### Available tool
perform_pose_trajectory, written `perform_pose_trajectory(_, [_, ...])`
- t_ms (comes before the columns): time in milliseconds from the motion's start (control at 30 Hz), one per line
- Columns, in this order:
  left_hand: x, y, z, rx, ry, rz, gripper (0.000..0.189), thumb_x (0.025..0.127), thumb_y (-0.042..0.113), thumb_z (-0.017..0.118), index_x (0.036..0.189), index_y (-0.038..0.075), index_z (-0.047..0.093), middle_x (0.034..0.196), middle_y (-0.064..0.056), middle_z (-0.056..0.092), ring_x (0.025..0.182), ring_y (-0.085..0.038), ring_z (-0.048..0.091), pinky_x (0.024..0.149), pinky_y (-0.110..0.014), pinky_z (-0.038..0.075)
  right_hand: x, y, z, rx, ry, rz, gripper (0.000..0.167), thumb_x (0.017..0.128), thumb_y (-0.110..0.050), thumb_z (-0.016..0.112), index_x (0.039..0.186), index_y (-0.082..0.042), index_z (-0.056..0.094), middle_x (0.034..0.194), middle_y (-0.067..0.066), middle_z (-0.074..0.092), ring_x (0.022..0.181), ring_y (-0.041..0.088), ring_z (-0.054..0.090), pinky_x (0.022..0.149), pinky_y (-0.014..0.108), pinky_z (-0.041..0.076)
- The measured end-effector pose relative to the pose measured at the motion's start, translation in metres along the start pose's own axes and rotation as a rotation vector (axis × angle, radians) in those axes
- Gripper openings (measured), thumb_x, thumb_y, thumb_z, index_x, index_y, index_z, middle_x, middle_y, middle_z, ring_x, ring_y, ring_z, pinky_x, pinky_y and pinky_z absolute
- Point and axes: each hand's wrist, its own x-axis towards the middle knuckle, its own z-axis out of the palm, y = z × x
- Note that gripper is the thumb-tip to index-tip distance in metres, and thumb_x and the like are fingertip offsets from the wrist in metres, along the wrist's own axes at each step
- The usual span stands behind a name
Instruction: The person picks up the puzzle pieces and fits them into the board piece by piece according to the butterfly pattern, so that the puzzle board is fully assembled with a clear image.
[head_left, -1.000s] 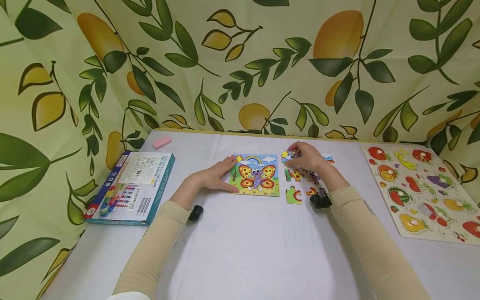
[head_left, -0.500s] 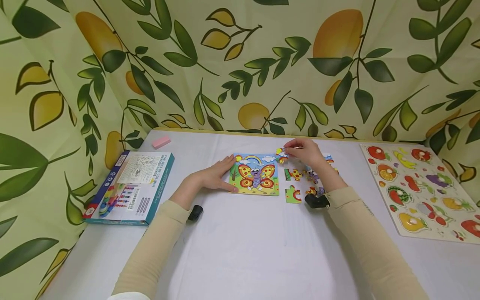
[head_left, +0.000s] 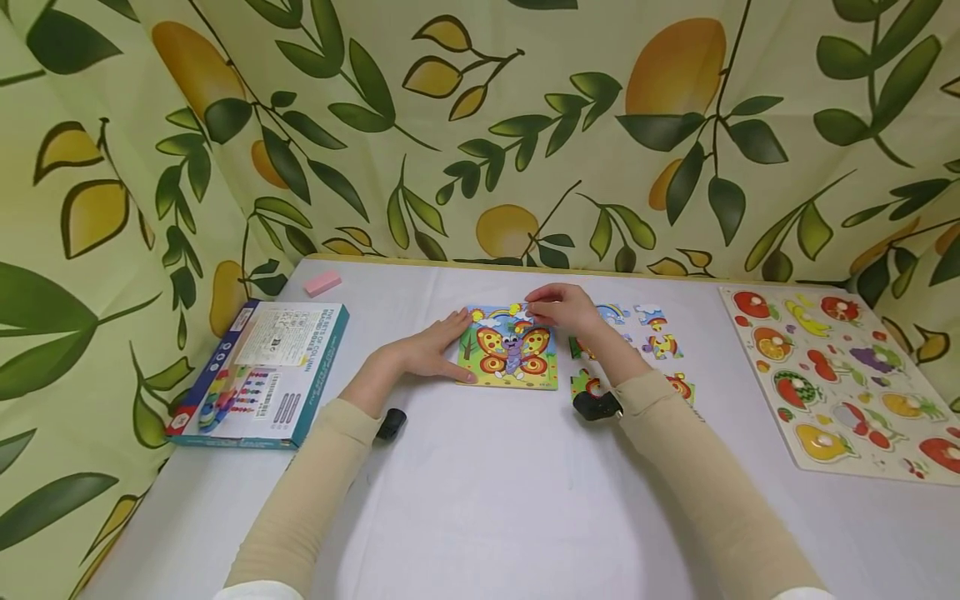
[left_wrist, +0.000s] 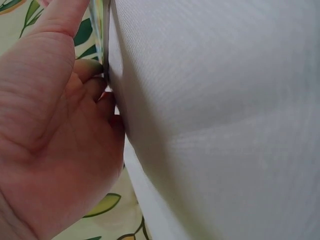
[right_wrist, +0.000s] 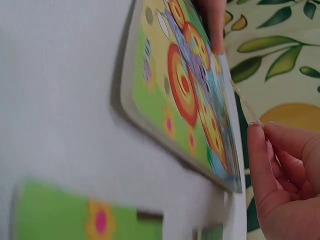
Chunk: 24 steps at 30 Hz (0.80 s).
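A square butterfly puzzle board [head_left: 516, 379] lies on the white table in the head view. My left hand [head_left: 423, 350] rests along its left edge, fingers spread and thumb on the lower left corner. My right hand [head_left: 562, 308] pinches a puzzle piece [head_left: 516, 313] with a sun on it, over the upper part of the board. In the right wrist view that piece [right_wrist: 245, 102] shows nearly edge-on between thumb and fingertips, raised above the board's picture. Several loose puzzle pieces [head_left: 663, 346] lie right of the board, some partly hidden by the right forearm.
A boxed toy set [head_left: 270, 375] lies on the left, with a pink block [head_left: 322, 283] behind it. On the right is a fruit peg board [head_left: 847, 383]. A patterned curtain [head_left: 480, 167] hangs behind the table [head_left: 480, 500].
My right hand has carried the sun piece leftward from the loose pieces to over the board, uncovering pieces at the right. My left hand has stayed at the board's left edge.
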Motion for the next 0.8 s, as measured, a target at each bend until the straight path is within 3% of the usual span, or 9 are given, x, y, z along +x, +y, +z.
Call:
perform_pose_trajectory(333, [0.000, -0.001, -0.001, -0.014, -0.009, -0.002, 0.109, 0.084, 0.050, 0.073, 0.157, 0.008, 0.004, 0.163, -0.006, -0.008, 0.148, -0.020, -0.009, 0.118, -0.038, -0.001, 0.005, -0.006, 0.039, -0.051, -0.007, -0.027, 0.021, 0.093, -0.010, 0.066, 0.111, 0.001, 0.067, 0.103, 0.014, 0.065, 0.079, 0.014, 0.065, 0.074, 0.024, 0.056])
perform_pose_trajectory(800, [-0.002, 0.001, -0.002, -0.008, -0.011, -0.011, 0.106, 0.084, 0.050, 0.073, 0.158, 0.014, 0.006, 0.163, -0.005, -0.008, 0.148, -0.022, -0.009, 0.118, -0.042, 0.000, 0.013, -0.007, 0.066, -0.272, 0.117, -0.136, 0.012, 0.091, -0.013, 0.070, 0.098, -0.004, 0.072, 0.090, 0.010, 0.069, 0.072, 0.015, 0.064, 0.068, 0.022, 0.055])
